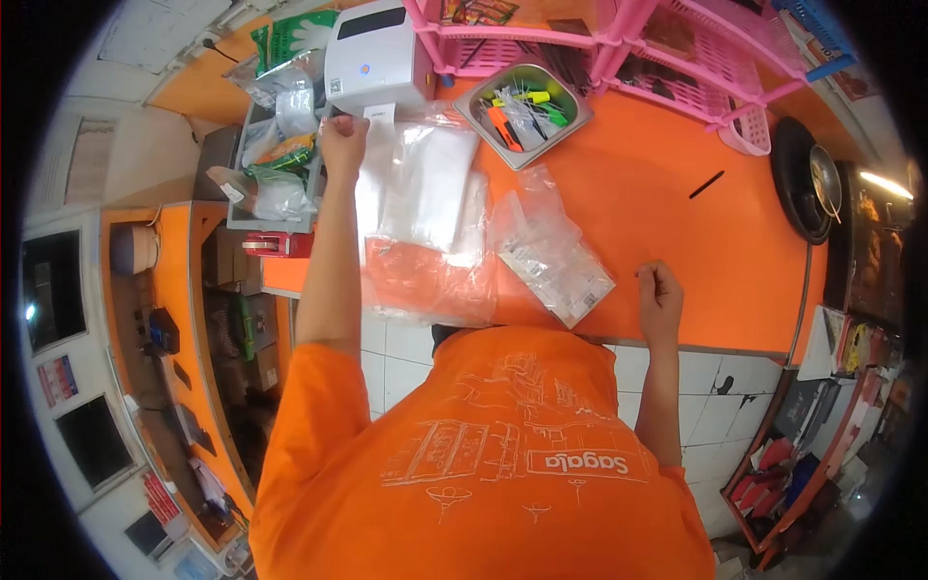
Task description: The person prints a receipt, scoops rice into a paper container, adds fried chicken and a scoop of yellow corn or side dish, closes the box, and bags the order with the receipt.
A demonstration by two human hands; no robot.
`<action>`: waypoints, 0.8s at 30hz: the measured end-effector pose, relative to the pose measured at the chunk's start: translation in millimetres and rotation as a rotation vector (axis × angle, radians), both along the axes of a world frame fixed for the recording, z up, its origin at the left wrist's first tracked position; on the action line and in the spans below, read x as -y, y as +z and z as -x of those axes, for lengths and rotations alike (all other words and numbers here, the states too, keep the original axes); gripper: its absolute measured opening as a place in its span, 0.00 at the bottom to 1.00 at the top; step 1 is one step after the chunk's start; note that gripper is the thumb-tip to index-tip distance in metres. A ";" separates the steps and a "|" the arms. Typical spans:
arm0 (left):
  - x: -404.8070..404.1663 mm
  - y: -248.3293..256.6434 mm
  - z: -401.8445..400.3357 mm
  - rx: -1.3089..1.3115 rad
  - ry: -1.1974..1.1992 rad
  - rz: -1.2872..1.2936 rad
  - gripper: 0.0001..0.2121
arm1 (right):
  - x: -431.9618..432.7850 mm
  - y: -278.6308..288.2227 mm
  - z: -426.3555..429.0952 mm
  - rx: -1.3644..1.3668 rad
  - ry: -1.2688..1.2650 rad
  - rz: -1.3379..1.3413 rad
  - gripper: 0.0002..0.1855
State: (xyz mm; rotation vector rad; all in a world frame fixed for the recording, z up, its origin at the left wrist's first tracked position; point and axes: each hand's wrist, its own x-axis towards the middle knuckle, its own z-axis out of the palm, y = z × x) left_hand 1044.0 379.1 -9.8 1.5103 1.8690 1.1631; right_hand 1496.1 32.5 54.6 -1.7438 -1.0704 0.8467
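My left hand (344,145) is raised at the front of a white label printer (377,51), its fingers curled beside a white paper label (380,114) at the printer's slot. Whether the fingers pinch anything is unclear. Over the orange tabletop, near its front edge, my right hand (660,299) has curled fingers; a tiny dark spot shows at the fingertips, too small to name. Between the hands lie stacked clear plastic bags (428,188) and a clear plastic packet (554,275) with a printed label, set at a slant close to my body.
A metal pan (533,156) holds highlighters and cable ties. Left stands a grey bin (272,223) of packets, with a red tape dispenser (279,245) below it. A black pen (707,184) lies on the orange tabletop (725,290); pink plastic racks (681,58) stand behind.
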 end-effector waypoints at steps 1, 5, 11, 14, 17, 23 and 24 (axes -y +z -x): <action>-10.2 6.4 -1.0 0.084 0.010 0.160 0.17 | 1.5 -3.3 0.5 0.023 -0.038 0.007 0.11; -37.1 -32.6 29.1 0.476 -0.157 0.346 0.10 | -1.6 -10.3 7.7 -0.055 -0.052 -0.054 0.12; -46.9 -44.2 4.9 0.740 0.002 0.212 0.20 | -1.2 -15.0 3.8 -0.027 -0.079 0.031 0.11; -43.5 -34.2 -12.4 0.685 0.060 0.167 0.22 | -5.1 -14.9 2.3 -0.033 -0.081 0.056 0.11; -42.6 -38.5 -4.7 0.659 0.019 0.067 0.22 | -9.3 -13.7 2.6 -0.018 -0.061 0.066 0.11; -37.3 -46.8 -1.3 0.654 -0.065 -0.224 0.19 | -11.3 -12.5 5.7 -0.011 -0.049 0.036 0.12; -37.1 -45.0 -2.8 0.655 -0.065 -0.223 0.19 | -11.8 -11.8 5.6 -0.010 -0.046 0.043 0.12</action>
